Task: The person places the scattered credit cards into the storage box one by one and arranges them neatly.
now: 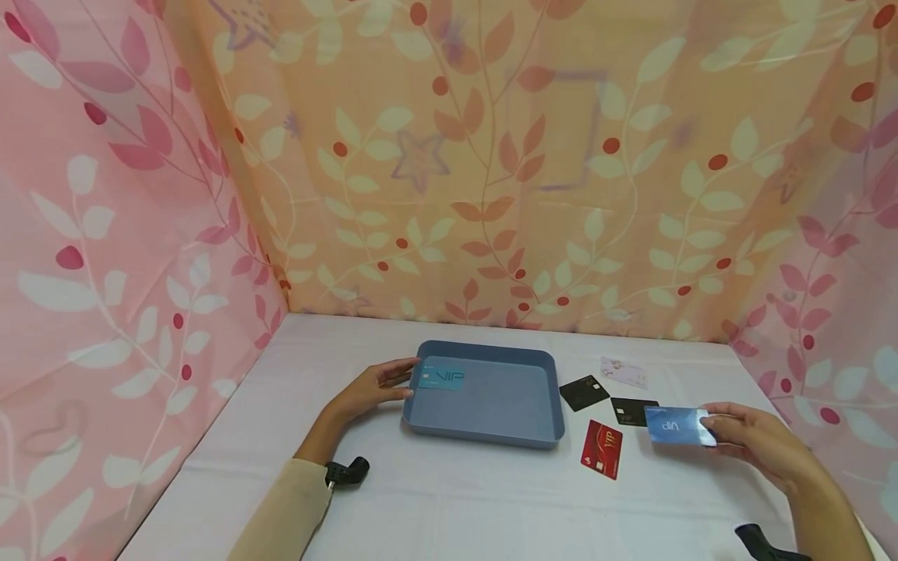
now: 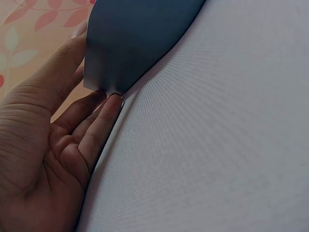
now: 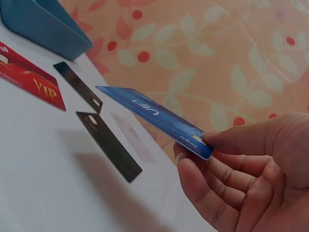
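My left hand [image 1: 372, 391] grips the tray [image 1: 501, 401], likely steadying it; my right hand [image 1: 758, 444] pinches the blue card [image 1: 672, 428] by one end above the table [image 1: 463, 499], leaving its lettering clear.

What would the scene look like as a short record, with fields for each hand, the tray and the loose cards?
Left hand: touches the left end of the tray
Right hand: pinches a blue VIP card, raised off the white table
Tray: blue-gray, with a teal VIP card inside at its left end
Loose cards: black card, second black card, red VIP card, pale card
Loose cards' place: on the table, right of the tray
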Tool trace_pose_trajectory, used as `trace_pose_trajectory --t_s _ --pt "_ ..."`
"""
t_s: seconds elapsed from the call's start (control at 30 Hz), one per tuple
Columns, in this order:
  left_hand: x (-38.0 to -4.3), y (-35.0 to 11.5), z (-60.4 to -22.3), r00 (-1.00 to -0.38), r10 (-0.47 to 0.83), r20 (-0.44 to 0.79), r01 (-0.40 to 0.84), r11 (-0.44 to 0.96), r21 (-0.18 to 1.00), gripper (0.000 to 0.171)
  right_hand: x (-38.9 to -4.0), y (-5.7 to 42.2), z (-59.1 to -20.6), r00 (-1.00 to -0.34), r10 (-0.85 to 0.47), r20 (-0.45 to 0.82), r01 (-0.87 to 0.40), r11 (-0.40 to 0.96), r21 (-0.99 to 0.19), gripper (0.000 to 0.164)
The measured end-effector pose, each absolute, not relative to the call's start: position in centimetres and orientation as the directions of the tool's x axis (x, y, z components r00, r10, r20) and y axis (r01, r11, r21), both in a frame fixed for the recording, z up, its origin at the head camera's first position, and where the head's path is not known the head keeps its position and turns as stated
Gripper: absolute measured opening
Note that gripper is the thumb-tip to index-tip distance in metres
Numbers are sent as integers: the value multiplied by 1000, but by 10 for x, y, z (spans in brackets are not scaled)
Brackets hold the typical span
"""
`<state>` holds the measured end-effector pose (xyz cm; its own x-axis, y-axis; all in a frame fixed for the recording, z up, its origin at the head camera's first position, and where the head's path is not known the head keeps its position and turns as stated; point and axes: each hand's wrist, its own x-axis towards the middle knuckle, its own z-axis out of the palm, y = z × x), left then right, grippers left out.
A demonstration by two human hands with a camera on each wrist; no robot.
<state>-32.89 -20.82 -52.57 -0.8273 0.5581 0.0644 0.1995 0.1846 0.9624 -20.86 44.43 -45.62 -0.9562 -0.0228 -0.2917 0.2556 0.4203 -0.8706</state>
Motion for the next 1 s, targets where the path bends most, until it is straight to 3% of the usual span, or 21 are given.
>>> trace_pose_trajectory --t_s 0.23,0.73,1.0 --pt "-329 -208 -528 -828 556 69 205 186 961 70 -205 420 -454 -980 -32 -198 178 315 -932 27" --pt "-329 -208 -526 -833 551 60 195 190 962 70 -212 373 -452 -983 -9 -182 172 278 -945 54" --pt "-331 -208 -527 -829 556 62 203 195 960 70 -214 353 -450 -985 -11 -171 162 265 -951 56"
